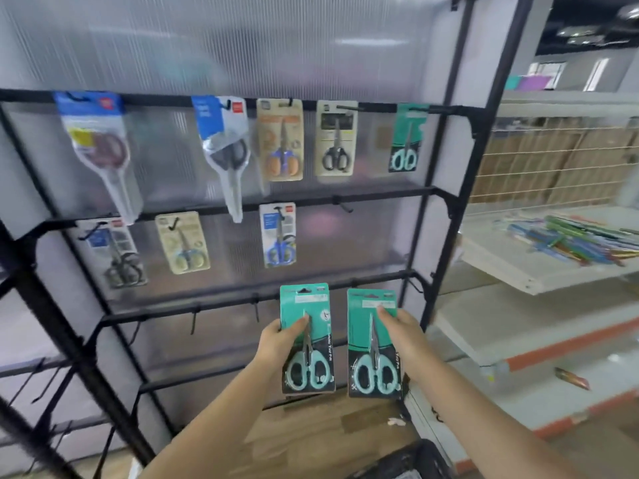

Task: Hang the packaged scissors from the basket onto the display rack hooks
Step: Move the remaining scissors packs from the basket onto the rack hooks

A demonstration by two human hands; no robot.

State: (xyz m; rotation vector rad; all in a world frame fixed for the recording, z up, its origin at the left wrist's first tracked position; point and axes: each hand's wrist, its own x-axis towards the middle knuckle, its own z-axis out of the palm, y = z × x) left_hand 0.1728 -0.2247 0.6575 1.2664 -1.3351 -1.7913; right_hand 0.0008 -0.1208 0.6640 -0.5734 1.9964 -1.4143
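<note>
Holding stage: left hand [281, 338] and right hand [401, 331] each pinched one teal scissors pack [306, 337], [373, 344], lower centre, below the display rack [446, 188]. Next likely needed: hanging-holes threaded onto free hooks [342, 203].

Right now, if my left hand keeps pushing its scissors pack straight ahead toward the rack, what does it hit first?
Probably the third black crossbar with its empty hooks, just behind the pack's top edge; the left hand holds the teal pack right before it. Depth is unclear.
</note>
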